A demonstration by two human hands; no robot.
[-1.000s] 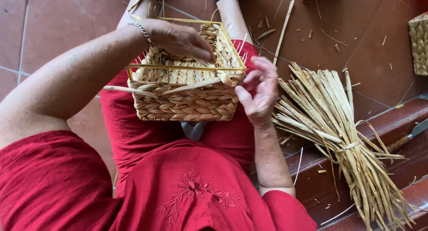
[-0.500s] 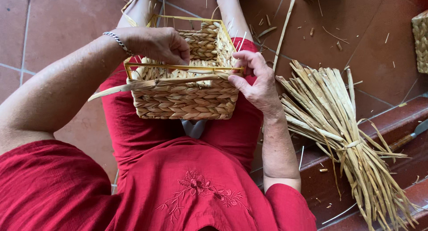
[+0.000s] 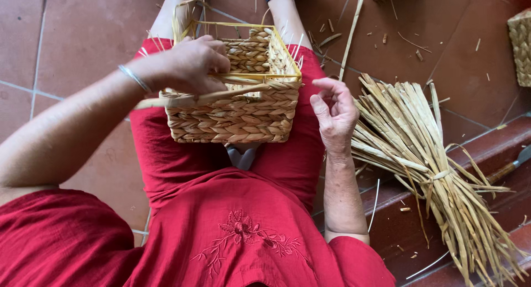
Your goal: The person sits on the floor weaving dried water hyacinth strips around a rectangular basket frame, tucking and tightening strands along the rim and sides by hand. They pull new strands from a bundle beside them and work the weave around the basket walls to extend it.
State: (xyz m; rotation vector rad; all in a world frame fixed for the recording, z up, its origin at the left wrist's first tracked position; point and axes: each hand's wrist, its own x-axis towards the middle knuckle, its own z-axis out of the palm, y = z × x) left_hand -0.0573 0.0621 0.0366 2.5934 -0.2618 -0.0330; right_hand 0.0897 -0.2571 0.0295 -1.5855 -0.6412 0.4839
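Terracotta tiles underlie one woven basket; left hand grips one straw strand, right hand open, beside one bundle

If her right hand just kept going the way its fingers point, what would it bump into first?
Probably the woven basket: the right hand is open beside it, fingers curling toward its yellow rim. Depth is hard to judge.

- Left hand reaches forward on an outstretched forearm, over the near rim of the woven basket, fingers curled closed, pinching.
- Right hand hangs just right of that basket, palm up, fingers loosely spread, holding nothing.
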